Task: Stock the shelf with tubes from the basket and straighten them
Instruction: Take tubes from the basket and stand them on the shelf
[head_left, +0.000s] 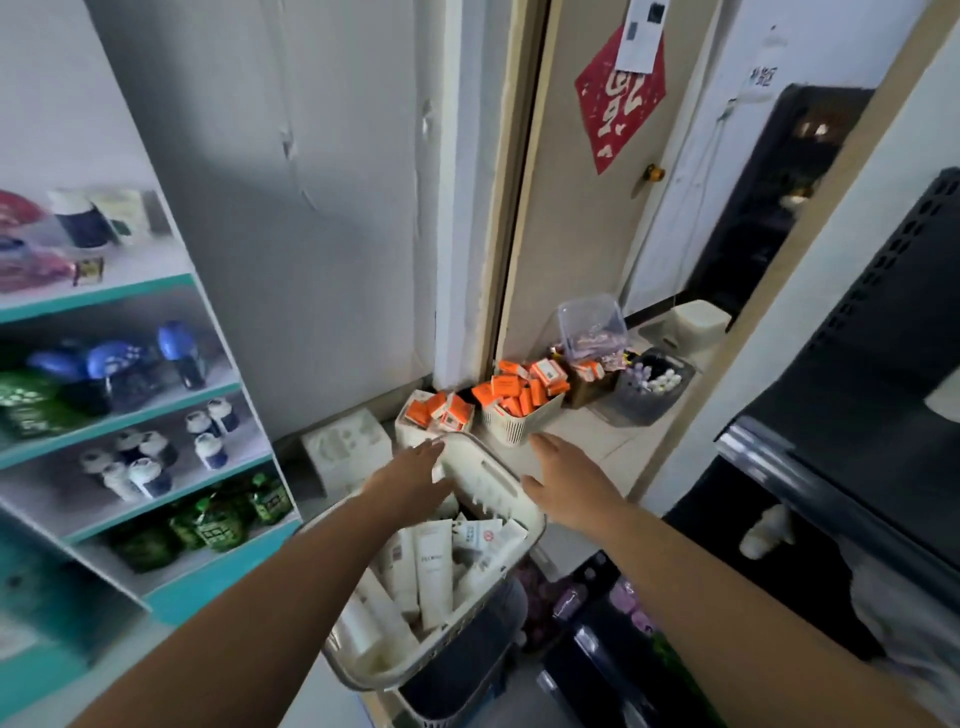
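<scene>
Both hands reach over a basket of tubes.
White tubes fill the cream basket; left hand seems to touch its far handle, fingers spread, right hand open beside it; teal-edged shelf left.

The basket is cream, its tubes white with grey lettering. The shelf has teal front edges and white boards. Orange-and-white boxes fill the bins by the door, which bears a red paper with white characters.
</scene>
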